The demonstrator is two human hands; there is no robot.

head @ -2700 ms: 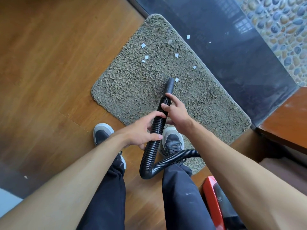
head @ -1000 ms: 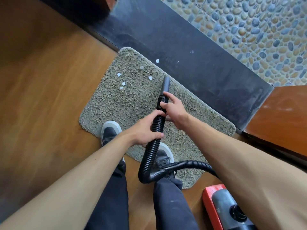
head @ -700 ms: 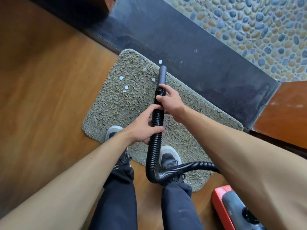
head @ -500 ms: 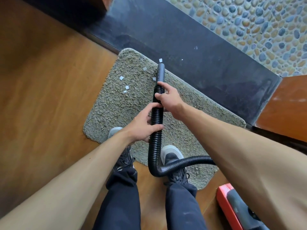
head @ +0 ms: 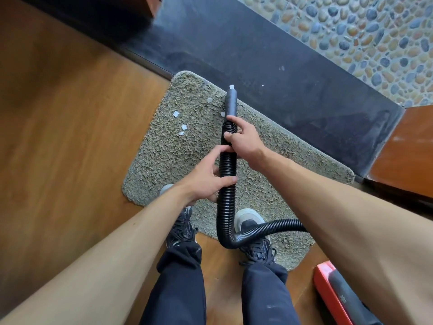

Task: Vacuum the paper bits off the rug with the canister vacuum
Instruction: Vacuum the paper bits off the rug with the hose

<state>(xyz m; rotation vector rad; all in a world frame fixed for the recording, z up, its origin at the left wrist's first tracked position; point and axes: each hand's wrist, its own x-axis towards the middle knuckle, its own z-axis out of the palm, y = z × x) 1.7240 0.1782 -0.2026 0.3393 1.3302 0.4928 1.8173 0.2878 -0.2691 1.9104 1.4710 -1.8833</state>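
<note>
A shaggy grey-green rug (head: 171, 151) lies on the wood floor with several white paper bits (head: 184, 127) scattered on its far left part. My left hand (head: 206, 178) grips the black ribbed vacuum hose (head: 226, 198) at mid-length. Higher up, my right hand (head: 243, 139) holds the hose just behind the smooth nozzle (head: 231, 102). The nozzle tip points at the rug's far edge, right by one paper bit (head: 231, 86). The red canister vacuum (head: 328, 294) sits at the bottom right, partly hidden by my right arm.
My two dark shoes (head: 253, 233) stand on the rug's near edge. A dark stone strip (head: 269, 55) borders the rug's far side, with a pebble floor (head: 363, 26) beyond. A brown wooden surface (head: 405, 148) sits at right. Wood floor (head: 70, 137) spreads to the left.
The nozzle has moved forward and left across the rug toward its far edge. The paper bits on the rug's right part are gone. Both hands keep their hold on the hose.
</note>
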